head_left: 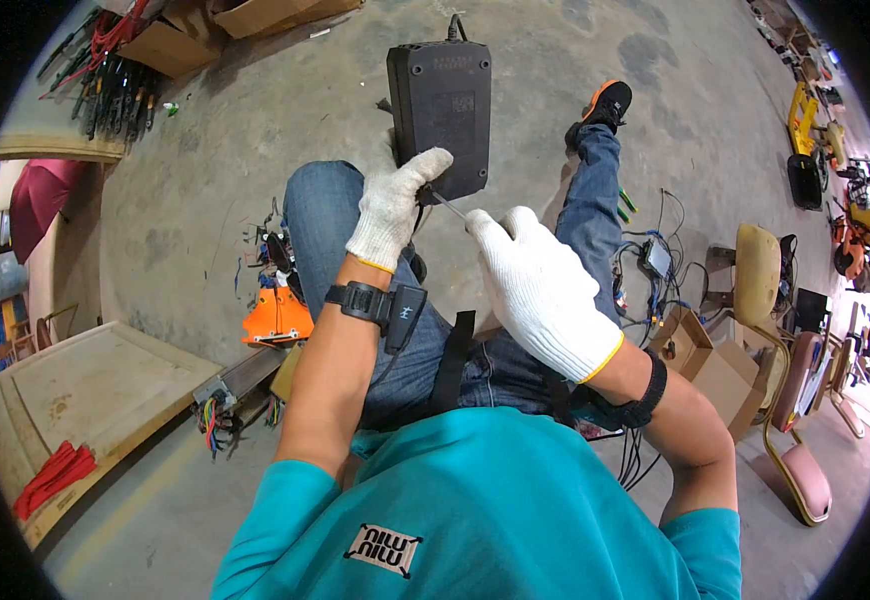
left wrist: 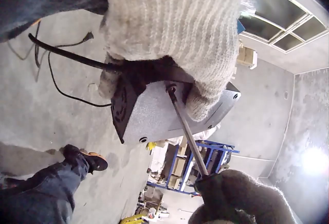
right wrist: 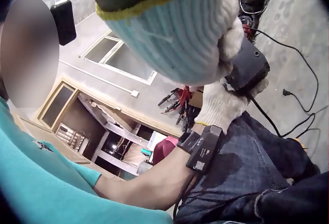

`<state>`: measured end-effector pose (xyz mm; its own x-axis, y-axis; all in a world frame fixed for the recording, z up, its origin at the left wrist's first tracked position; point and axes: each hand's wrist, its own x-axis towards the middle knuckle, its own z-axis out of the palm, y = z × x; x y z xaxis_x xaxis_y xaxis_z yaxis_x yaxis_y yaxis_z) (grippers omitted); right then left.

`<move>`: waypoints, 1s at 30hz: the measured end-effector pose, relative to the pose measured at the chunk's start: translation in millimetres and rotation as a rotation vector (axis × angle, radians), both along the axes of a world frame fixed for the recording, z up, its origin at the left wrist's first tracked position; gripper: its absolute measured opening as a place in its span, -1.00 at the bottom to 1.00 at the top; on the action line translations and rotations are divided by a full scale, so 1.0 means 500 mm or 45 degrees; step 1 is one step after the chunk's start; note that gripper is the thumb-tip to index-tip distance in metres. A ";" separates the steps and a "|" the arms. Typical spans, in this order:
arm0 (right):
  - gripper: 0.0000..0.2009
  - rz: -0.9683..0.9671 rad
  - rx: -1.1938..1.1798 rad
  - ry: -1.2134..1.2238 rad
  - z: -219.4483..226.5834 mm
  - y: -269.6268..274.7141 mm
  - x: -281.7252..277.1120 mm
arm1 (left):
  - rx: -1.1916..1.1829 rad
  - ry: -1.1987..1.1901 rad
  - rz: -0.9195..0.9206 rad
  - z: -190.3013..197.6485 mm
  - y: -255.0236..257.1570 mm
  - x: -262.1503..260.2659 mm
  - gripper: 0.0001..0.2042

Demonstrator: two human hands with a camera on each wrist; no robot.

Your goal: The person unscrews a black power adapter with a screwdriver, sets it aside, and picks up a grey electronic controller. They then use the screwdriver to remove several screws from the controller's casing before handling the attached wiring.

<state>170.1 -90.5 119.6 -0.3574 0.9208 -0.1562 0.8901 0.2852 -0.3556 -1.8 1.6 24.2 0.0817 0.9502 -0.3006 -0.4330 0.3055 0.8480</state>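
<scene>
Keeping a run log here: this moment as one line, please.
left grip: holds black box | right grip: holds screwdriver | screwdriver tip: at box's corner hole

Your head view is bright, with fairly even light on the floor (head_left: 255, 130) and pinkish-white glare washing out the far right edge; the wide lens bends everything inside black corners. In your left wrist view, a blown-out glow sits against the wall (left wrist: 308, 116), the box (left wrist: 149, 105) catches a pale sheen, and your right hand (left wrist: 244, 198) lies in shade. Your right wrist view looks softer, with dark corners and a blurred oval at upper left.
</scene>
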 end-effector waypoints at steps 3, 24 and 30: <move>-0.43 -0.018 -0.050 0.001 -0.002 0.001 -0.001 | 0.009 0.015 0.003 -0.018 0.005 -0.003 -0.29; -0.65 0.241 0.578 -0.322 0.004 0.019 -0.017 | 0.016 0.008 -0.034 -0.017 0.005 -0.001 -0.33; -0.71 0.273 0.584 -0.333 -0.002 0.023 -0.034 | 0.071 0.021 0.062 -0.023 0.005 -0.001 -0.38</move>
<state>152.9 -78.9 118.4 -0.5472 0.8262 0.1339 0.8369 0.5426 0.0720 -2.4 4.1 12.7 0.0306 0.9682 -0.2482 -0.4319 0.2367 0.8703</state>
